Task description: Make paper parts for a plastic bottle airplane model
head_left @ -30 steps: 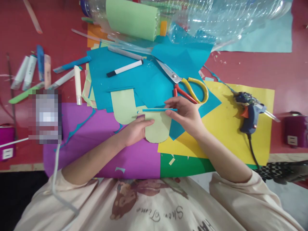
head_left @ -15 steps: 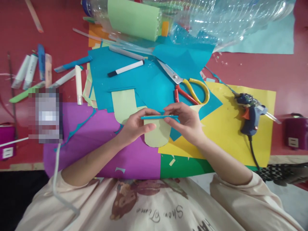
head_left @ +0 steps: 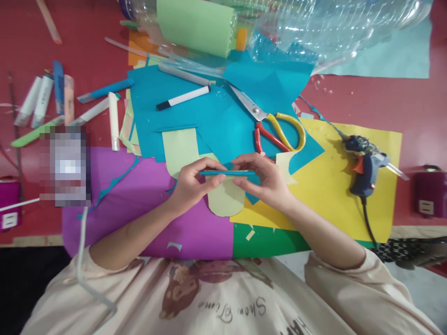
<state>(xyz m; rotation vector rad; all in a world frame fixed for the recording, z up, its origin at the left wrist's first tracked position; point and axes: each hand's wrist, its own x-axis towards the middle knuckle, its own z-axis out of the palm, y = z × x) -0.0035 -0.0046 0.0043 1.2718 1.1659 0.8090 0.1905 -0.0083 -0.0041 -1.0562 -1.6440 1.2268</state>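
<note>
My left hand (head_left: 195,184) pinches the left part of a narrow blue paper strip (head_left: 229,173) between thumb and fingers. On its right part, my right hand (head_left: 265,182) grips it the same way, fingers behind and thumb in front. The strip runs along the top edge of a pale green paper piece (head_left: 226,201) with a rounded bottom, which hangs toward me. Beyond my left hand lies a similar pale green cutout (head_left: 180,148) with a blue strip at its top.
Scissors (head_left: 279,132) and a black-and-white marker (head_left: 185,97) rest on blue paper (head_left: 216,121). A glue gun (head_left: 365,170) lies on yellow paper (head_left: 335,186) at right. Clear plastic bottles (head_left: 296,28) stretch across the back. Several markers (head_left: 44,102) and a blurred-out device (head_left: 70,167) are at left.
My right hand has slid left along the strip, bringing its fingertips closer to my left hand's. The strip and green piece have shifted slightly left and toward me.
</note>
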